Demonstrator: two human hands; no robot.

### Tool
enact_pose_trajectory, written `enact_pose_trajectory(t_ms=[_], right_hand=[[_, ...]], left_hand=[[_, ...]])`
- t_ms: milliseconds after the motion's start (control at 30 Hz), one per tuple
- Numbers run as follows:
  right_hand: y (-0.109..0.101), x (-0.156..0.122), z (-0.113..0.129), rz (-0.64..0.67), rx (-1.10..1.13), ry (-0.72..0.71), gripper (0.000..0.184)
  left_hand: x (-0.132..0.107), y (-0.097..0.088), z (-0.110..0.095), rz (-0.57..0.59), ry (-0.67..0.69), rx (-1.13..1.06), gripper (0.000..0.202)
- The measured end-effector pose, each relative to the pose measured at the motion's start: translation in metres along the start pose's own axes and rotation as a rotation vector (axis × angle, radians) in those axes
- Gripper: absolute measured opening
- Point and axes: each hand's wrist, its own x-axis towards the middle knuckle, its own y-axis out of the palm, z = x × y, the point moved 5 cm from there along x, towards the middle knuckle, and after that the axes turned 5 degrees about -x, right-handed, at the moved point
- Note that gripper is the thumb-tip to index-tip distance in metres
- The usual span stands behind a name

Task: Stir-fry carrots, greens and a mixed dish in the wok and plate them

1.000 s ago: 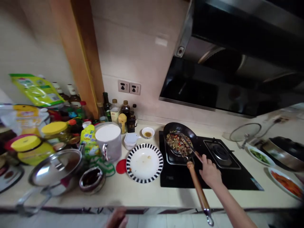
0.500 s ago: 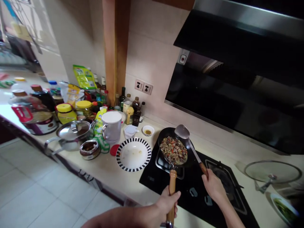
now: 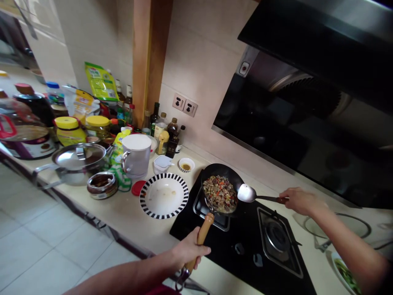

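Note:
My left hand is wrapped round the wooden handle of a black wok on the left burner. In the wok lies a heap of chopped, browned food with red and green bits. My right hand grips the dark wooden handle of a metal spatula. The spatula's blade hovers at the wok's right rim and catches the light; whether it touches the rim I cannot tell. Left of the stove sits a white plate with a black-striped rim, with a few stains on it.
The gas stove has a second burner at right. Behind it hangs a black range hood. Leftward stand a lidded pot, a jar, a jug and several bottles. A glass lid and a dish of greens are at right.
My right hand has moved up and rightward, swinging the spatula from above the wok's back to its right rim. My left hand still grips the wok handle. The view has shifted slightly.

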Motion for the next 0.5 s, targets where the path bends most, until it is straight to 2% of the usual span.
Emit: enact_pose_trajectory(t_ms=[67,100,300,400,500], right_hand=[[0.001,0.005,0.018,0.191,-0.040,-0.050,0.018],[0.004,0.005,0.028,0.232,-0.052,-0.071,0.021],[0.032,-0.008,0.079,0.187,-0.033,-0.147,0.035],[0.023,-0.019,0.080,0.151,-0.033,-0.149,0.042],[-0.001,-0.022,0.063,0.166,0.010,-0.128,0.040]], left_hand=[[0.001,0.001,0.005,-0.016,-0.013,0.019,0.053],[0.001,0.001,0.007,-0.018,-0.028,0.019,0.053],[0.004,-0.004,0.005,0.014,-0.043,0.008,0.050],[0.004,-0.005,0.005,0.010,-0.049,0.010,0.051],[0.004,-0.004,0.006,0.008,-0.050,0.011,0.052]])
